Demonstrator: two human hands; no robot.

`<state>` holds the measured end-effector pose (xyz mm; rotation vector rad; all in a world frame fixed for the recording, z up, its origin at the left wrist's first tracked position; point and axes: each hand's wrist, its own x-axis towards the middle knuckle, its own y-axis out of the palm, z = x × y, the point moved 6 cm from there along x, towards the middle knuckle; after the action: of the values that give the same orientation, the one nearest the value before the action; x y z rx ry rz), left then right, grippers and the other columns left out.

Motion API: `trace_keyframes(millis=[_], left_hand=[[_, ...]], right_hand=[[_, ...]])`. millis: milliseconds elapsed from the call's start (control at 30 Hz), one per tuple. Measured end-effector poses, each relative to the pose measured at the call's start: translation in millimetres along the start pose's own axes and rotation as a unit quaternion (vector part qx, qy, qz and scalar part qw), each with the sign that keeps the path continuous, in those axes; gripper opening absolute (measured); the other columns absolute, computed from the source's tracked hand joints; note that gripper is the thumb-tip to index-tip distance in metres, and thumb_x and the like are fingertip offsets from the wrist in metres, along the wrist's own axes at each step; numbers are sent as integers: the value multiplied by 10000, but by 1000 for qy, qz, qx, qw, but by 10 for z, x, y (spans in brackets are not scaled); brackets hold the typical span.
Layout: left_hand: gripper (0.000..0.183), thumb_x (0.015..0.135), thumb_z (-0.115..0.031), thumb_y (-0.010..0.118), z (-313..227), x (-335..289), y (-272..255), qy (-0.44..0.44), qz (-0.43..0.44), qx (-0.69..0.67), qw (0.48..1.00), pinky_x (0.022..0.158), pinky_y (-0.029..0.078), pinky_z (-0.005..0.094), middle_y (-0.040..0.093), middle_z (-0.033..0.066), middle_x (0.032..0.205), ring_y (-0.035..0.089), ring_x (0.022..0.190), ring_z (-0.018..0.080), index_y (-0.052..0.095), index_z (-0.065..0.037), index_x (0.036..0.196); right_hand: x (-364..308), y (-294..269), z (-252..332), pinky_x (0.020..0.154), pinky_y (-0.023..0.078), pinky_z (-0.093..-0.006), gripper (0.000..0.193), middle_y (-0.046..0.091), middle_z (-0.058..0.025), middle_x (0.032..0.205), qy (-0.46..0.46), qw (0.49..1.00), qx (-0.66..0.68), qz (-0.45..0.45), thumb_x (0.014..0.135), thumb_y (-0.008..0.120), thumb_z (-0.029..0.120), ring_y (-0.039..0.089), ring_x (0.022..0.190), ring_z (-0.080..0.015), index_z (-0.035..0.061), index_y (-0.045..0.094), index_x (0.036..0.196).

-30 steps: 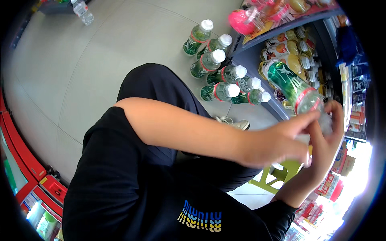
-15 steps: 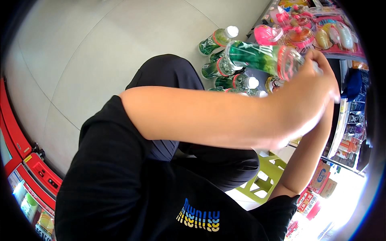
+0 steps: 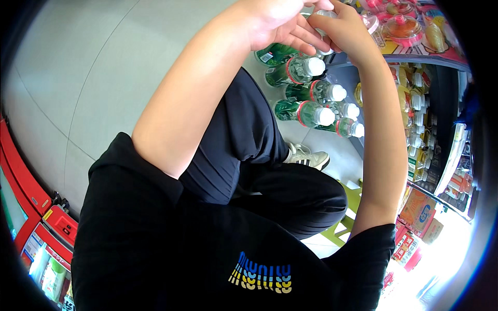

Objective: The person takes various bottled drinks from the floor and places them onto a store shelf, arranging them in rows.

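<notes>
Pale tiled floor, green-labelled bottles standing close together (white-capped)

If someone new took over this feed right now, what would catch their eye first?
First, the green-labelled clear plastic bottles with white caps, clustered on the pale grey tiled floor right of upper centre. Over the farthest ones, the bare left hand and right hand sit close together near the top edge. Then, the bright red-framed unit along the left edge.

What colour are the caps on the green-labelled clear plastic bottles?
Visible round plastic caps are white, clearest in the head view.
</notes>
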<state>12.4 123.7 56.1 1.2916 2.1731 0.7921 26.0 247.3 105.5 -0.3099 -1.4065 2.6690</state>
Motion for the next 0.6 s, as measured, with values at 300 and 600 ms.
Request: trace_keyframes(millis=[300,600], left_hand=[[425,890,-389,575,195,163,-309,12,-116,158,980,562,492,299,713,146,910,707,777,207,634,-4,1060],[387,932,-447,504,326,153,-268,20,-184,332,925,575,387,240,666,-11,794,508,722,80,680,-105,884]], right_hand=[[286,417,-328,618,560,-345,401,716,-174,841,3,999,43,-2,807,718,211,698,739,-222,-108,659,1043],[338,683,-437,561,560,-337,237,698,-137,697,0,996,-37,77,845,646,218,690,548,-236,-13,695,850]])
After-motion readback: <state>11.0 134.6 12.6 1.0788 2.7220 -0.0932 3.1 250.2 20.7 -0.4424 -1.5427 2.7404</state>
